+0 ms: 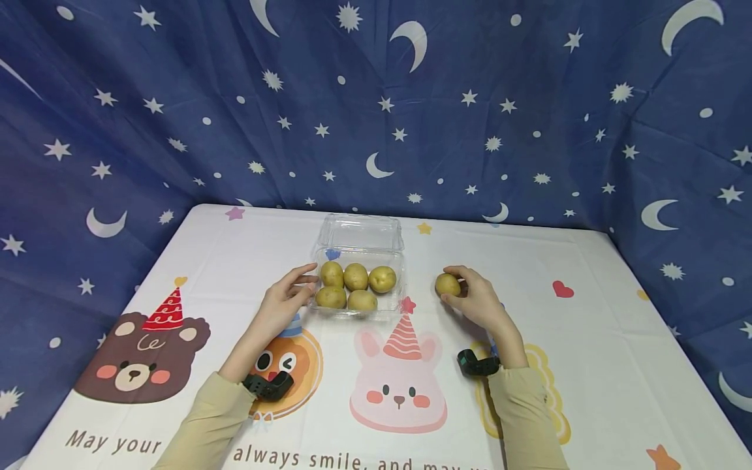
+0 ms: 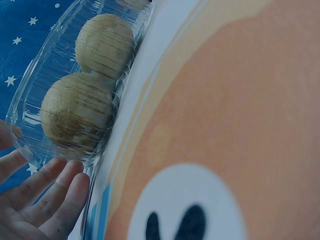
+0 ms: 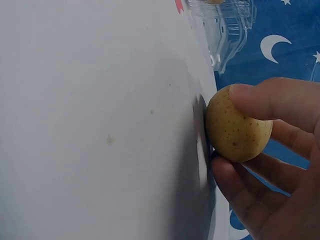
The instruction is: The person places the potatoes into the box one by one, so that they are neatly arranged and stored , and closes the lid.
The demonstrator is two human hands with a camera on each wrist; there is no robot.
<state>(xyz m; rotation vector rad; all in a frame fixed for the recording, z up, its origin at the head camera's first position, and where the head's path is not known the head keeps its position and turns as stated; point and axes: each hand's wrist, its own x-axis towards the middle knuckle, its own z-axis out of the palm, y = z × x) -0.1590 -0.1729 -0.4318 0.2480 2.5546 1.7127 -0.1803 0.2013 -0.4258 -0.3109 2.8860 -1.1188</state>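
A clear plastic clamshell box point(image 1: 388, 305) stands on the table with its lid point(image 1: 361, 233) folded back. Several yellow potatoes point(image 1: 356, 277) lie inside it in two rows. My left hand point(image 1: 284, 297) rests against the box's left side, its fingers fairly straight, as the left wrist view also shows. To the right of the box, my right hand point(image 1: 477, 300) grips a single potato point(image 3: 237, 125) between thumb and fingers. That potato is at the tabletop; whether it still touches the cloth I cannot tell.
A white tablecloth point(image 1: 235, 241) printed with cartoon animals and lettering covers the table. Behind it hangs a blue curtain point(image 1: 352, 130) with moons and stars. Black bands with small devices point(image 1: 478, 363) sit on both wrists.
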